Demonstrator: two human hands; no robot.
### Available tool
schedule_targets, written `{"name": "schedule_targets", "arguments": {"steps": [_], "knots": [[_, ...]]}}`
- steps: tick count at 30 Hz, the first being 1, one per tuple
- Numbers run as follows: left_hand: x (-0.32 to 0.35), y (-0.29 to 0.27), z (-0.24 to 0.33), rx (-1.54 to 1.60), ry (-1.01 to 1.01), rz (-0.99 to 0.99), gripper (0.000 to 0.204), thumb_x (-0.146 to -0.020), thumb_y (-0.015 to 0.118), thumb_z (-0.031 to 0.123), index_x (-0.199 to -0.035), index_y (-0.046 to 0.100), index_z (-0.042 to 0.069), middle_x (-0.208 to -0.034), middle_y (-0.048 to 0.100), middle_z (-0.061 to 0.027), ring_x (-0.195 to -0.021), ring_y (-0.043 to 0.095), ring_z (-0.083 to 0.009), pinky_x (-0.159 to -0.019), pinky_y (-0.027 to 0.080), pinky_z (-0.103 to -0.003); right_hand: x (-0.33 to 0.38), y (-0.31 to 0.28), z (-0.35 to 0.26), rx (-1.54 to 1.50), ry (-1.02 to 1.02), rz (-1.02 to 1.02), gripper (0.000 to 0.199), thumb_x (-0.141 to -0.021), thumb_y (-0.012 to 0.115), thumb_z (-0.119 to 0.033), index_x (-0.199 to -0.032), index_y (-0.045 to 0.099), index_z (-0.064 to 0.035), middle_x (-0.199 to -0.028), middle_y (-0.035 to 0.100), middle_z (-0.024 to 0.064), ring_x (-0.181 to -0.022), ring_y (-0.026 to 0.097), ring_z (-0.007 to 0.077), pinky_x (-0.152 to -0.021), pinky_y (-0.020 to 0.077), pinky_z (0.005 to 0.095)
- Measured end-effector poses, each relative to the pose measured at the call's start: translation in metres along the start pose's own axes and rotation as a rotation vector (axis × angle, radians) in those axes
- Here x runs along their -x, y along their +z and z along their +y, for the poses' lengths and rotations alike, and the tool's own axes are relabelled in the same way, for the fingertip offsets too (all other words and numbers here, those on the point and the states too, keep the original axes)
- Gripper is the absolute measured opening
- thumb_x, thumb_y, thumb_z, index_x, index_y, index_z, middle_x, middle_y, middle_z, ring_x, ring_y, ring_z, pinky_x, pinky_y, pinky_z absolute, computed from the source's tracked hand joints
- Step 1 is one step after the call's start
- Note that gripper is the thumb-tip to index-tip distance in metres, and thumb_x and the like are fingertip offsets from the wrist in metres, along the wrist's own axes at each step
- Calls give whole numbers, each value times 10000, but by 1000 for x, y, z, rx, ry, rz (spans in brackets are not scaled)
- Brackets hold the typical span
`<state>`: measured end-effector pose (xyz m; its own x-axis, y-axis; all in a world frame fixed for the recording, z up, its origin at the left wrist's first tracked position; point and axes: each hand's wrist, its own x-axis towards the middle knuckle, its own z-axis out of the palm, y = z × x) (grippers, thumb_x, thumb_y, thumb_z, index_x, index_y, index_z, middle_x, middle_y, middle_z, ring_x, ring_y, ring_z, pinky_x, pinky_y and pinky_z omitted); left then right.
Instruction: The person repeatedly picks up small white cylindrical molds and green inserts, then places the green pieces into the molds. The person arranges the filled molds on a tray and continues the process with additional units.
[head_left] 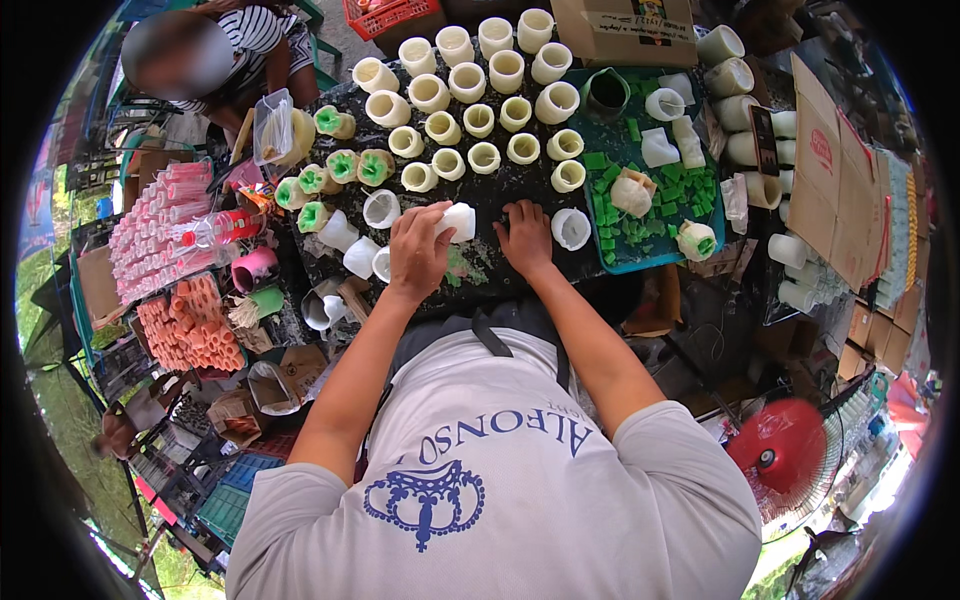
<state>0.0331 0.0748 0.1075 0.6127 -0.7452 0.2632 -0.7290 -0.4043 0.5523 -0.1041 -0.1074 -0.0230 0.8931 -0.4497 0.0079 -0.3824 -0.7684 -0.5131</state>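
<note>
- A person in a grey shirt leans over a dark, stained work table [500, 200], seen from above; both bare forearms reach away from the body toward it.
- The left hand [418, 250] is curled around a white cylinder mould [456, 221], fingers wrapped over its near end, the mould lying tilted on the table just in front of the person.
- The right hand [526, 238] lies palm down on the table just right of the mould, fingers slightly spread, gripping nothing.
- Just right of that hand sits a white cup [571, 228], open side up.
- Farther off, rows of cream cylinder candles [480, 80] with hollow centres stand upright across the table.
- To the far left lie candles with green tops [345, 165].
- On the right, a teal tray [625, 262] holds green wax cubes [690, 195] and white pieces.
- At the left edge lie pink tubes [160, 235]; a red fan [780, 447] stands near right.
- Another person in a striped top [255, 30] sits at far left.
</note>
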Motion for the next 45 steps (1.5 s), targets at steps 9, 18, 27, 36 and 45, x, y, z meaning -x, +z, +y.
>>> {"name": "schedule_targets", "arguments": {"steps": [9,18,27,36,45], "knots": [[10,-11,-4,-25,-64,-1,302,-982,770,113,-1238,620,59,-1340,758,-68,-1179,678,-324,-1012,486,-467,-13,-10,2,13,-1,-156,279,-944,813,-268,-1133,668,-123,-1192,594,116,-1161,609,355,-939,521,510],[10,-36,-35,-101,-142,100,307,-1049,717,160,-1342,667,83,-1287,756,-106,-1162,676,-366,-1020,489,-485,-8,-8,-1,108,-41,-142,229,-971,751,-248,-1091,659,-76,-1172,597,145,-1131,613,381,-923,531,524],[-59,49,36,155,107,-26,194,-912,796,113,-1064,676,110,-1087,744,-42,-1036,696,-296,-881,535,-452,47,25,-54,-201,-460,-296,362,-928,687,-124,-1257,694,25,-1246,706,297,-1224,649,453,-1071,496,549],[-50,122,22,-69,135,-403,390,-872,843,216,-1207,670,115,-1247,700,-51,-1220,652,-285,-965,547,-437,41,-36,-45,-151,-224,-399,230,-973,686,-146,-1144,699,7,-1091,742,271,-990,715,470,-860,568,575],[56,-14,-8,197,-268,-64,430,-893,831,167,-1266,646,59,-1244,684,-173,-1209,650,-399,-1042,511,-507,1,-66,-87,-347,105,-402,468,-947,809,-282,-1313,682,-19,-1156,741,182,-1042,740,367,-895,595,471]]}}
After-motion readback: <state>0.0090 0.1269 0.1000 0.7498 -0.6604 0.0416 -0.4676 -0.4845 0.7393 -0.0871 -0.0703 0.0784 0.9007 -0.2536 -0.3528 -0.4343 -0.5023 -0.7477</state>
